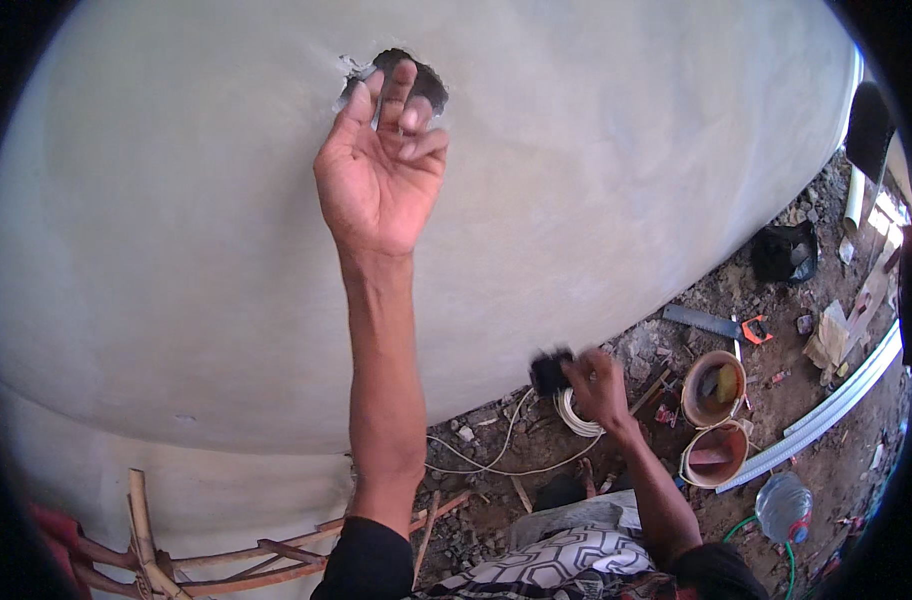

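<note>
My left hand (381, 180) is raised against a smooth grey plastered wall (576, 180), palm toward me. Its fingertips are at a ragged, dark hole (434, 88) broken through the plaster. Thumb and index finger come together at the hole's left side, while the other fingers curl. Whatever they pinch, if anything, is too small to make out. Lower down and to the right, my right hand (601, 385) grips a small black box-shaped object (550, 371), blurred by motion and held close to the wall.
Below lie coiled white cable (573, 415), a handsaw (711, 322), two buckets (714, 388), a water jug (784, 508) and long white pipes (826, 410) on rubble-strewn ground. A black bag (784, 252) sits near the wall. Wooden poles (246, 570) cross at lower left.
</note>
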{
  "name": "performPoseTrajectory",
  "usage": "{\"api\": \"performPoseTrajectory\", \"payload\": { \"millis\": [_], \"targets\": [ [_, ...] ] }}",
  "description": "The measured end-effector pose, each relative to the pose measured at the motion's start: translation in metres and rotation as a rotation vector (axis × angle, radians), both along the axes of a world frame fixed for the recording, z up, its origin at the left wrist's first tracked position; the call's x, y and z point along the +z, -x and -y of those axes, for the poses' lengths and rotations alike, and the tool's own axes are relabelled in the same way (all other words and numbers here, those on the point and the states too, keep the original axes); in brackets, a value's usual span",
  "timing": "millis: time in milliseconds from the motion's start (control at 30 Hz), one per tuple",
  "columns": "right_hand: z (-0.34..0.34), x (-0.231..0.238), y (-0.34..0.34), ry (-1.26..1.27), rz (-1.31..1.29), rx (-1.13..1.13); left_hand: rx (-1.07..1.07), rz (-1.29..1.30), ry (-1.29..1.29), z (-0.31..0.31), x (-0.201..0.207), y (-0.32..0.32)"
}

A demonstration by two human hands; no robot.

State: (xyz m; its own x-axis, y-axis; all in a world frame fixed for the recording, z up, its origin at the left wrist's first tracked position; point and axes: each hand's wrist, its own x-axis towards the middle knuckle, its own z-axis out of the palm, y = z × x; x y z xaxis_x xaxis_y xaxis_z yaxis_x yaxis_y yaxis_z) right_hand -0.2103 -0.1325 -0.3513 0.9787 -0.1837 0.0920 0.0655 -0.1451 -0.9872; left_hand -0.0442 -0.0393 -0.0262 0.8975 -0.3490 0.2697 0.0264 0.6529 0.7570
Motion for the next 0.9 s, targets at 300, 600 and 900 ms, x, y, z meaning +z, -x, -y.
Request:
{"api": "performPoseTrajectory", "payload": {
  "millis": [300, 600, 900],
  "targets": [
    [0.025, -0.112, 0.124, 0.099, -0.35, -0.043, -0.264, 0.005, 0.399, 0.006, -0.028, -0.021],
    [0.026, -0.193, 0.139, 0.074, -0.411, -0.411, -0.329, 0.131, 0.102, -0.014, -0.136, 0.03],
    [-0.044, -0.338, 0.218, -0.261, -0.841, -0.702, -0.233, -0.743, -1.319, -0.186, -0.602, 0.313]
  ]
}}
